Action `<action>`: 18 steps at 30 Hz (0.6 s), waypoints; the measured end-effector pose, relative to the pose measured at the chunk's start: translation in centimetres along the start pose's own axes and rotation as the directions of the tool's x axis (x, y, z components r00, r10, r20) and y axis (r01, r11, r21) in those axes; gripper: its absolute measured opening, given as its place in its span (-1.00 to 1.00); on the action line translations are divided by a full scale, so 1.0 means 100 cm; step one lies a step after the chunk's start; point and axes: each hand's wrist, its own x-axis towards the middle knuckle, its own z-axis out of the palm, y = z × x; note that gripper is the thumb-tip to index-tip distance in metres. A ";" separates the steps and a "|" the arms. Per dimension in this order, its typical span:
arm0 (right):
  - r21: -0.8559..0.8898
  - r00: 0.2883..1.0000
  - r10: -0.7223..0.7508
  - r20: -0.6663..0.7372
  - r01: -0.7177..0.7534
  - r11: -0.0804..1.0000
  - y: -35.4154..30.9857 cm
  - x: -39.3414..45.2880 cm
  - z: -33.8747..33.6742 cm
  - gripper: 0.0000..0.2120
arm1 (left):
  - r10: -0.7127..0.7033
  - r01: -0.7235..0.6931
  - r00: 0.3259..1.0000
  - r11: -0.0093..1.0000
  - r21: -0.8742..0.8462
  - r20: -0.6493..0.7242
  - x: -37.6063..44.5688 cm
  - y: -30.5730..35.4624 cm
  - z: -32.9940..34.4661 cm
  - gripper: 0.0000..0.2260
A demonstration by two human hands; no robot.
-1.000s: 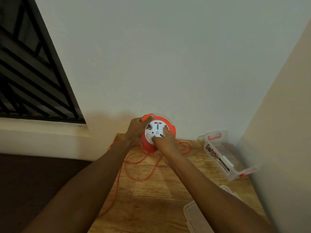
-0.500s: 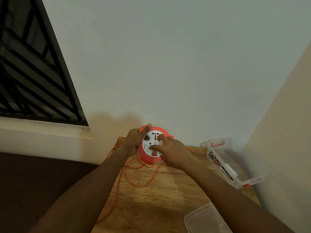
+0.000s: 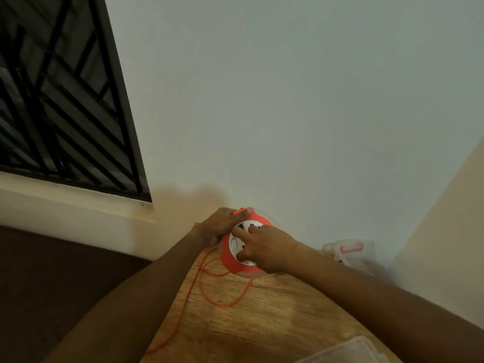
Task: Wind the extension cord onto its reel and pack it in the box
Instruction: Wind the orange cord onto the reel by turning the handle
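Observation:
An orange cord reel [image 3: 230,263] with a white socket face stands tilted at the far edge of the wooden table [image 3: 275,318], near the wall. My left hand [image 3: 220,224] grips its upper left rim, thumb on top. My right hand [image 3: 264,247] lies across the white face, fingers pressed into its openings. Loose orange cord [image 3: 209,292] loops on the table below the reel and trails off the table's left edge. The clear plastic box [image 3: 351,251] with red latches sits at the back right, partly hidden behind my right arm.
A clear plastic lid [image 3: 351,352] lies at the table's near right corner. White walls meet in a corner at the right. A barred window [image 3: 60,100] with a sill is at the upper left. Dark floor lies left of the table.
My right hand has turned across the reel's face, moving from its lower right to the left side. The loose cord loops have shrunk and the view has dropped lower.

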 end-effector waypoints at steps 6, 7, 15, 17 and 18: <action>-0.087 0.994 0.048 0.097 -0.040 0.995 0.004 0.000 -0.003 -0.49 | 0.008 -0.007 1.000 0.996 0.091 -0.008 -0.002 0.007 -0.001 -0.43; -0.082 0.989 0.076 0.128 -0.066 0.994 0.002 0.002 -0.005 -0.48 | 0.009 -0.009 1.000 0.996 0.093 0.000 -0.002 0.009 0.001 -0.40; -0.115 0.979 0.130 0.159 -0.112 0.987 0.004 0.009 -0.014 -0.50 | 0.019 -0.016 0.998 0.999 0.050 -0.057 0.001 0.008 0.002 -0.51; -0.179 0.989 0.070 0.133 -0.046 0.983 0.008 0.007 -0.013 -0.52 | 0.037 -0.033 0.997 0.998 0.062 -0.070 -0.001 0.011 0.002 -0.50; -0.213 0.992 0.039 0.117 -0.013 0.977 0.009 0.007 -0.011 -0.52 | 0.045 -0.041 0.997 0.997 0.064 -0.070 -0.003 0.013 0.003 -0.50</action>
